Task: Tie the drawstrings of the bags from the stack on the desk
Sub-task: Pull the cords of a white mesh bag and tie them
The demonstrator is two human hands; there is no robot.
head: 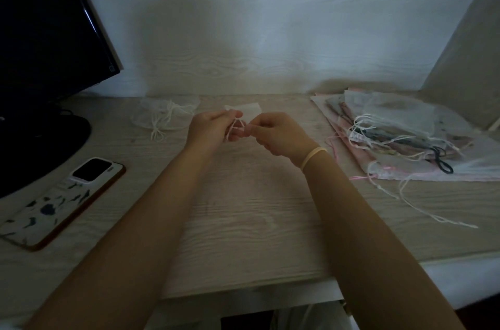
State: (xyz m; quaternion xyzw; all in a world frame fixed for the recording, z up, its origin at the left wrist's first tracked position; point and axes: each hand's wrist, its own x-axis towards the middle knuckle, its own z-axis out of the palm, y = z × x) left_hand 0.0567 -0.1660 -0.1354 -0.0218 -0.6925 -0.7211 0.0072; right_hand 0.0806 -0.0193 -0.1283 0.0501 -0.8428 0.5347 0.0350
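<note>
A small white sheer bag (250,108) lies on the desk just beyond my hands. Its white drawstrings (236,127) cross between my fingers. My left hand (211,128) pinches the strings from the left, and my right hand (273,134) pinches them from the right. The two hands nearly touch above the middle of the desk. A stack of sheer bags (400,132) with loose strings lies at the right. Another white bag (165,116) lies at the back left, its strings bunched.
A dark monitor (40,40) stands at the left on a black base (38,148). A phone in a patterned case (62,202) lies near the left front. A black hair tie (443,164) rests on the stack. The desk's front edge (243,286) is near me.
</note>
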